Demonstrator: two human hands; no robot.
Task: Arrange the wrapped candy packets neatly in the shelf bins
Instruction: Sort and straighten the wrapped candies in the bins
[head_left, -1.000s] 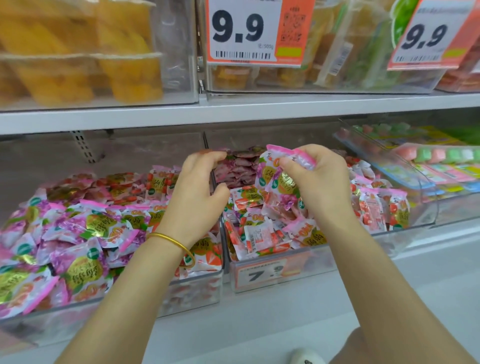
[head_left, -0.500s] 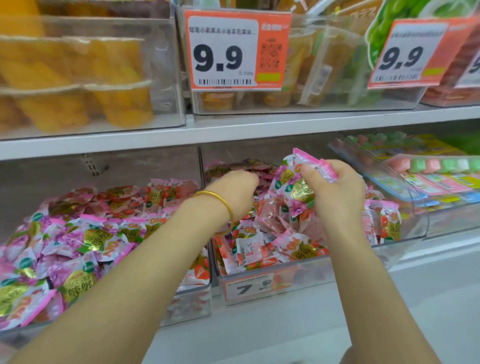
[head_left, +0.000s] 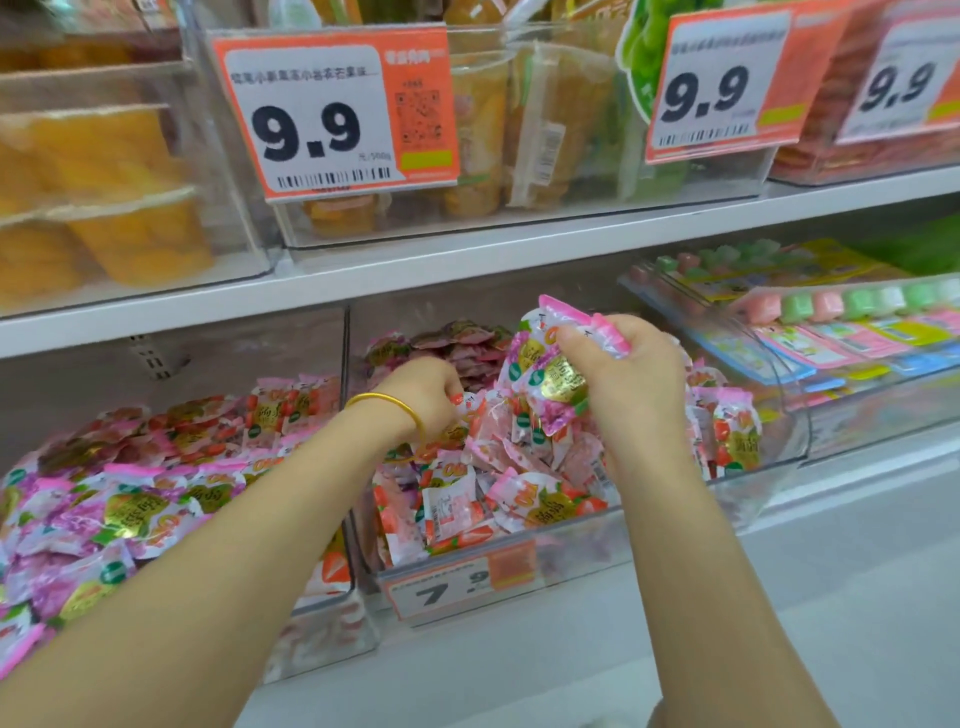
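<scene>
Our right hand (head_left: 634, 379) gripped a bunch of purple candy packets (head_left: 548, 371) above the middle bin (head_left: 587, 548). Our left hand (head_left: 423, 395), lower in that bin, pinched one pink packet (head_left: 475, 411).

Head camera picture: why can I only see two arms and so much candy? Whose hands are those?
The camera sits on a person's head and looks down, so you see only their own arms. This is a shop shelf. The right hand grips a bunch of candy packets above the middle bin, which is full of them. The left hand, wearing a gold bangle, reaches into that pile; whether it holds one is hidden. The left bin is full too.
</scene>
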